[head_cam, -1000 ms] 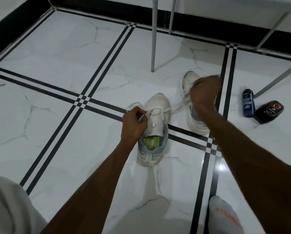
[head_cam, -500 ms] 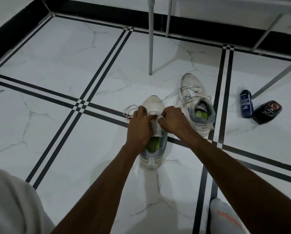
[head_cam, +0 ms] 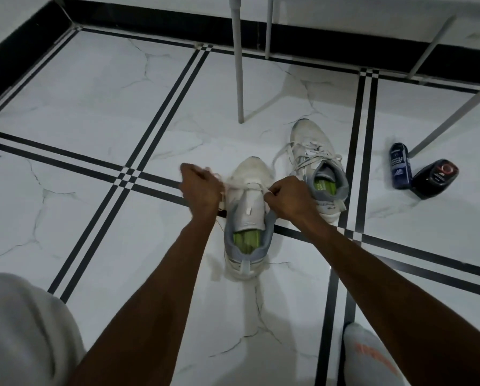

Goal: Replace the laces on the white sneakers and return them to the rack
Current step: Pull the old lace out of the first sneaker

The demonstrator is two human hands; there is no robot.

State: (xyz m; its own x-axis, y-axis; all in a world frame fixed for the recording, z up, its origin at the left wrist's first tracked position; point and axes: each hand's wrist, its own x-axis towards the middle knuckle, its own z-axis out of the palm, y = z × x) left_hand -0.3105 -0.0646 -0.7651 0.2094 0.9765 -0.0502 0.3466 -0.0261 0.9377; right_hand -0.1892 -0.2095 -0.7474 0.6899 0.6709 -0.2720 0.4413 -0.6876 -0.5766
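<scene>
no legible text; print on blue bottle (head_cam: pixel 399 169), black bottle (head_cam: pixel 435 178), green insole (head_cam: pixel 323 186) too small.

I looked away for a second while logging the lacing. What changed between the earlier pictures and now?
The right hand came down from beside the far sneaker to the near sneaker, pinching the lace. The left hand drew its lace end out leftward. Both sneakers and the two bottles stayed put.

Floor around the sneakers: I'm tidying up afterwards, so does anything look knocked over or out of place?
Yes. Right of the laced sneaker, a blue bottle and a black bottle lie on their sides on the floor, touching, beside a slanted rack leg. Nothing looks spilled.
</scene>
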